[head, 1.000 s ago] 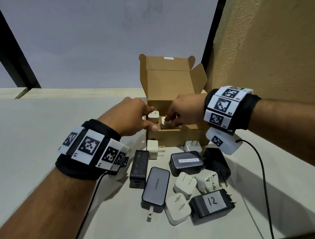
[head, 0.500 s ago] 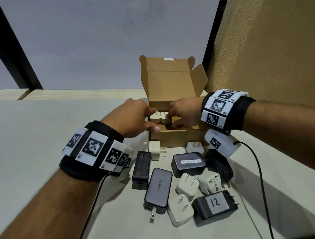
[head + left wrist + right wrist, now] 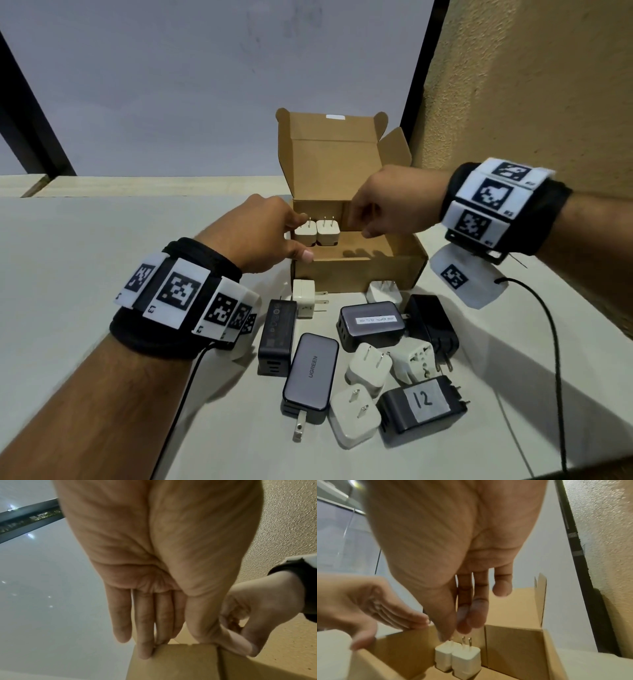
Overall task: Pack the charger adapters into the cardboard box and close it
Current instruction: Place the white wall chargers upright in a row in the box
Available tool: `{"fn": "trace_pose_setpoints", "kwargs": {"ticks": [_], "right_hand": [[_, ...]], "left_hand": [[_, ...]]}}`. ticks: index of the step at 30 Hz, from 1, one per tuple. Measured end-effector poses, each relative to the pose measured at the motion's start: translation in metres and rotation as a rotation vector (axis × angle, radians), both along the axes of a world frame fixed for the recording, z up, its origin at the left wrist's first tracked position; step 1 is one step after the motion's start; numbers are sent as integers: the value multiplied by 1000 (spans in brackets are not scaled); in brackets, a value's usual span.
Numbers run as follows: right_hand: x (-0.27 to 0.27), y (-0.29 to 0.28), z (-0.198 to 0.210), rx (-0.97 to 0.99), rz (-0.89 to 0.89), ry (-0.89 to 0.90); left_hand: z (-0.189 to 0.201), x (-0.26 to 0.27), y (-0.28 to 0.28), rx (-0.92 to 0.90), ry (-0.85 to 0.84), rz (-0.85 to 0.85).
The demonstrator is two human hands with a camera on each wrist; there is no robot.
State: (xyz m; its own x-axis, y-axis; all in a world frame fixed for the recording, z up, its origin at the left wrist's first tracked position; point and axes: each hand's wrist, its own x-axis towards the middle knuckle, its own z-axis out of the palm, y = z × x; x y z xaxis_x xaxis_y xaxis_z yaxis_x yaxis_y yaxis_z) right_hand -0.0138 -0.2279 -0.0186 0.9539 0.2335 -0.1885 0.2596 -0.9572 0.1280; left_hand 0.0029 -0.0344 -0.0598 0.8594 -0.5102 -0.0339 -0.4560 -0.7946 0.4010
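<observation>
The cardboard box (image 3: 359, 270) is sitting open on the desk (image 3: 68, 274), its lid standing upright at the back, and two small white adapters (image 3: 317, 232) are standing side by side, prongs up, in its far left corner. The left hand (image 3: 270, 233) is steadying the box's left wall with straight, relaxed fingers (image 3: 144, 635), holding nothing. The right hand (image 3: 387, 205) is hovering just above the two adapters, its fingers (image 3: 471, 615) hanging loosely and empty. Packing appears to be barely started: about ten more adapters (image 3: 359, 359), white, grey and black, are lying heaped on the desk just in front of the box, and the lid is not yet closed.
</observation>
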Motion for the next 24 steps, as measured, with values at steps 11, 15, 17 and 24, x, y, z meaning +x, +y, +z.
{"fn": "trace_pose_setpoints", "kwargs": {"ticks": [11,15,17,24], "right_hand": [[-48,-5,-11,53,76,59],[-50,-6,-20,20,90,95],[-51,-7,-24,15,105,111],[-49,-5,-23,39,117,109]], "left_hand": [[1,-1,1,10,1,7],[-1,-1,2,9,-11,13],[-1,-1,1,7,-19,16],[-1,-1,0,19,-23,12]]}}
